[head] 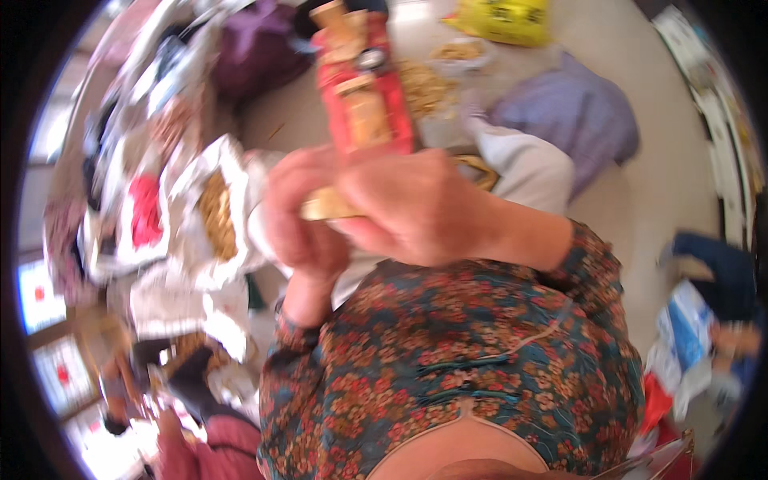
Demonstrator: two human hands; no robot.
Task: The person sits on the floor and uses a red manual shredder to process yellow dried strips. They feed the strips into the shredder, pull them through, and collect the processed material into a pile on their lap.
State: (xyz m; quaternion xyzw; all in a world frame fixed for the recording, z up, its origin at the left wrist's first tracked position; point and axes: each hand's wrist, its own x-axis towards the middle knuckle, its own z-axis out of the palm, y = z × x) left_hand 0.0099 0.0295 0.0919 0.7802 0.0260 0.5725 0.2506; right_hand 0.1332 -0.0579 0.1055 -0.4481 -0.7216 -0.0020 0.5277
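Note:
Both my hands are close together in front of my torso, blurred. A small pale yellow-tan piece [329, 205], perhaps wood, runs between them. My right hand [414, 201] is closed in a fist around one end. My left hand [303, 210] has its fingers curled at the other end; its grip is partly hidden. Just beyond my hands is a long narrow red board or bench [336, 114]. It bears a wooden block [369, 117], more wooden pieces [345, 36] and a round metal part [370, 59].
Pale tan pieces [429, 87] lie on the floor right of the red board, near a small filled container [459, 54] and a yellow bag [510, 21]. A white sack [219, 216] of tan pieces stands left. Purple-grey cloth [570, 114] lies right. Another person [222, 444] is lower left.

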